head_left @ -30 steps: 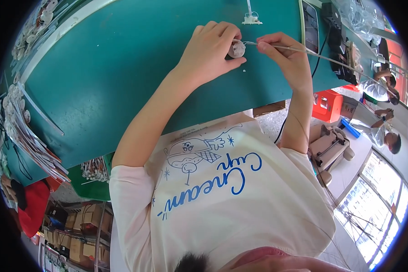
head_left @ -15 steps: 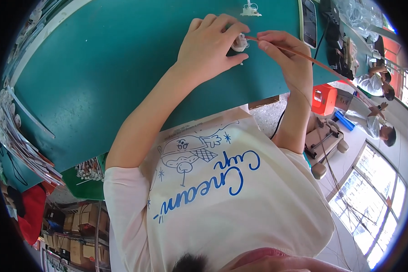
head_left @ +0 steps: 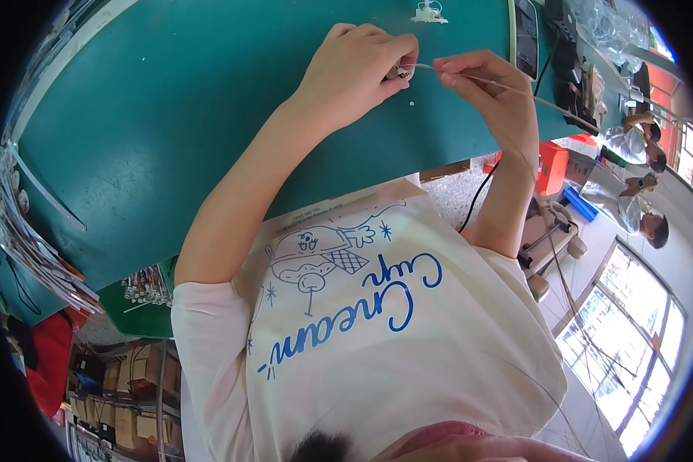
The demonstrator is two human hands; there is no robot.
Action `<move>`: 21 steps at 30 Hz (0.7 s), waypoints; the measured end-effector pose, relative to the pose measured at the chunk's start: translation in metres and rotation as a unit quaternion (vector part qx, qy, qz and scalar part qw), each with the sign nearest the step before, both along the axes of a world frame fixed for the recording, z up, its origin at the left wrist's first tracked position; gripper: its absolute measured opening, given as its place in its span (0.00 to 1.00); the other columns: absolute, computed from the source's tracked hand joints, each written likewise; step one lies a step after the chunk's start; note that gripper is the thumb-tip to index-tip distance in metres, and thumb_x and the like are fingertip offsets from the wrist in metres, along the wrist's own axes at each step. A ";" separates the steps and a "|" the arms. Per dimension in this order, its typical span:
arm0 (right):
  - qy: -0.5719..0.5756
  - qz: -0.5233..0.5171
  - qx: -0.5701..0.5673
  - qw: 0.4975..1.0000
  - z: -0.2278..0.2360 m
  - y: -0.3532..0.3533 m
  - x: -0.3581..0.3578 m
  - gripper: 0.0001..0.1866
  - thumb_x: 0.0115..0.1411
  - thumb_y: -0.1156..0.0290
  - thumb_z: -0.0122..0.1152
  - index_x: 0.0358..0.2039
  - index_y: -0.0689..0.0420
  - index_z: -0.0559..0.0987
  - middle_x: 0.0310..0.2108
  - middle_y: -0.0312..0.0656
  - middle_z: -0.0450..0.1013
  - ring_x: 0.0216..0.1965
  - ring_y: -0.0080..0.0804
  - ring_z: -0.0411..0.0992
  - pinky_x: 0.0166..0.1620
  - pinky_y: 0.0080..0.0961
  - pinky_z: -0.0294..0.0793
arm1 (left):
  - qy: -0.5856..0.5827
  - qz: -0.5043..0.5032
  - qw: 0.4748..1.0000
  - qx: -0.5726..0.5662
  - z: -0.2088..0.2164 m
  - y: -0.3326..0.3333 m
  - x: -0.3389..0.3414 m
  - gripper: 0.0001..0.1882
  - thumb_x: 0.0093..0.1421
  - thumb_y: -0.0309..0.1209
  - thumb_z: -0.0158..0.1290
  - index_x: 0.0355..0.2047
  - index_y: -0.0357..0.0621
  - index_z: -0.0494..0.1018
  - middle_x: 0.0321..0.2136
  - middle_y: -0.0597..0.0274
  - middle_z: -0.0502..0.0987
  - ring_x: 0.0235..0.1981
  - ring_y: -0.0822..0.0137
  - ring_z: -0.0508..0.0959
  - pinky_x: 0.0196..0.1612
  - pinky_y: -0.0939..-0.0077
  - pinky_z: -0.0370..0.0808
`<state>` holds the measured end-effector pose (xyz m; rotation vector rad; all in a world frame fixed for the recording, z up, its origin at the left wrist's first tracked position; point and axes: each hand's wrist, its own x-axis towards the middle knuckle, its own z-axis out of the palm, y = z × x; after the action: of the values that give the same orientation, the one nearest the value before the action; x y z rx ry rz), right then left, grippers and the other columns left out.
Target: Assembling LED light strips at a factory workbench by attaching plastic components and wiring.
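Observation:
At the far middle of the green table (head_left: 208, 115), my left hand (head_left: 350, 73) is closed round a small white plastic part (head_left: 399, 72), mostly hidden by the fingers. My right hand (head_left: 489, 81), just to its right, pinches a thin flat wire (head_left: 554, 105) between thumb and fingertips. One end of this wire runs to the white part; its long tail trails rightward past my wrist. Whether its end is fixed inside the part cannot be made out. Beyond my hands stands another white part (head_left: 429, 14) with a loop of wire. A tiny white bit (head_left: 412, 103) lies below my fingers.
A phone (head_left: 525, 42) lies at the far right, beside dark objects and clear plastic bags (head_left: 616, 31). Bundled wires (head_left: 35, 246) hang over the left edge, above a green tray (head_left: 131, 308) of parts. Two people (head_left: 641, 204) are at the right, past a red stool (head_left: 552, 168).
My left fingers have closed further round the white part. The wire, reddish-brown before, now shows a pale side, and its tail has shifted. My right hand stays nearly in place.

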<state>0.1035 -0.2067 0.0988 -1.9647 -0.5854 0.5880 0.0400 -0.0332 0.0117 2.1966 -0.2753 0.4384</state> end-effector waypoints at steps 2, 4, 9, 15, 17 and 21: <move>-0.003 0.005 0.004 1.000 -0.005 -0.001 0.002 0.06 0.53 0.79 0.60 0.33 0.64 0.76 0.35 0.43 0.76 0.36 0.25 0.74 0.42 0.18 0.74 | 0.001 -0.014 1.000 -0.015 0.003 0.002 0.000 0.10 0.48 0.29 0.58 0.29 0.48 0.67 0.24 0.67 0.75 0.33 0.64 0.75 0.43 0.66 0.66; -0.005 0.011 0.009 1.000 -0.007 0.001 0.003 0.06 0.53 0.79 0.59 0.33 0.64 0.75 0.35 0.44 0.76 0.36 0.24 0.74 0.42 0.18 0.74 | 0.001 -0.006 1.000 -0.021 0.003 0.001 0.000 0.11 0.47 0.29 0.59 0.29 0.47 0.67 0.24 0.66 0.75 0.32 0.63 0.75 0.42 0.66 0.67; -0.041 -0.042 0.023 0.998 -0.015 0.007 0.001 0.09 0.56 0.77 0.57 0.37 0.65 0.73 0.33 0.43 0.76 0.34 0.25 0.74 0.40 0.17 0.74 | 0.023 0.000 0.999 -0.043 0.003 0.001 0.001 0.14 0.46 0.29 0.60 0.31 0.46 0.66 0.25 0.62 0.75 0.33 0.61 0.75 0.42 0.63 0.68; -0.003 -0.063 0.030 0.998 -0.012 0.004 0.003 0.10 0.59 0.74 0.55 0.39 0.65 0.73 0.33 0.45 0.75 0.30 0.24 0.74 0.35 0.17 0.74 | -0.007 0.003 0.995 -0.103 0.012 0.010 0.005 0.17 0.49 0.29 0.57 0.36 0.38 0.65 0.33 0.49 0.70 0.36 0.49 0.72 0.38 0.62 0.71; 0.010 -0.089 0.054 0.995 -0.018 0.003 0.004 0.10 0.59 0.74 0.54 0.39 0.65 0.72 0.34 0.46 0.75 0.30 0.24 0.74 0.35 0.17 0.74 | -0.004 -0.013 0.998 -0.068 0.024 0.010 0.003 0.19 0.50 0.28 0.56 0.40 0.40 0.63 0.35 0.52 0.72 0.38 0.52 0.73 0.39 0.62 0.70; 0.096 -0.113 0.177 0.973 -0.031 -0.001 0.010 0.09 0.61 0.74 0.51 0.39 0.65 0.72 0.33 0.46 0.74 0.30 0.24 0.74 0.35 0.18 0.74 | -0.032 0.001 0.999 -0.026 0.015 0.005 0.004 0.19 0.50 0.29 0.56 0.40 0.41 0.63 0.32 0.56 0.73 0.37 0.56 0.74 0.41 0.63 0.68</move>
<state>0.1136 -0.2081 0.0677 -1.5884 -0.3141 0.4847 0.0439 -0.0286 0.0270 2.1352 -0.2929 0.5121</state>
